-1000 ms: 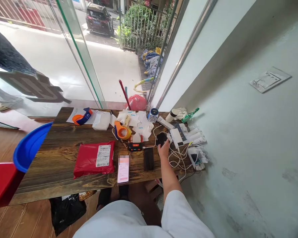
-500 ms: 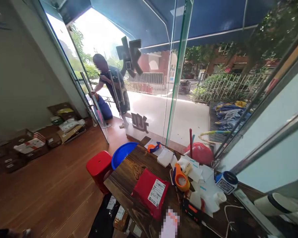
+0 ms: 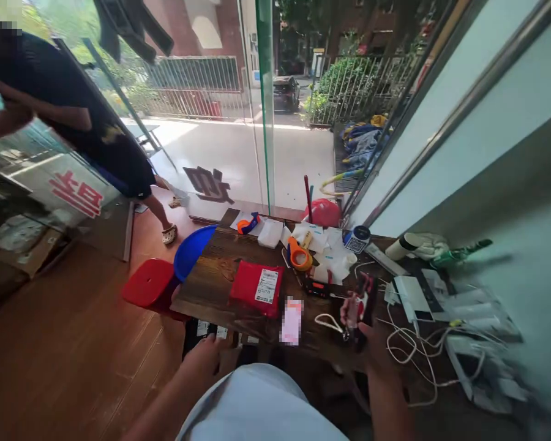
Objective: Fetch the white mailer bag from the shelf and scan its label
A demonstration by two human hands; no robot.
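My right hand (image 3: pixel 373 343) is low at the right, closed around the lower end of a dark phone (image 3: pixel 366 294) with a red-and-pink patterned case. A pale wrist strap (image 3: pixel 329 321) loops out from it over the desk. My left hand (image 3: pixel 206 354) is by the desk's front edge, near dark labelled parcels below; its fingers are curled or partly hidden, and I cannot see anything in them. Between the hands, a red parcel (image 3: pixel 252 286) with a white shipping label lies flat on the wooden desk (image 3: pixel 211 263). A pink blurred slip (image 3: pixel 291 323) sits beside it.
Orange tape dispensers (image 3: pixel 300 254), papers and a black tool (image 3: pixel 319 288) crowd the desk. White cables (image 3: pixel 413 358) and a white box (image 3: pixel 412 297) lie at the right. A red stool (image 3: pixel 149 285) and blue tub (image 3: pixel 190 251) stand left. A person (image 3: pixel 73 104) is at the glass door.
My view has tilted down and turned right. Both my hands have come into view, the right with the phone. The person at the door stands closer, at the left edge.
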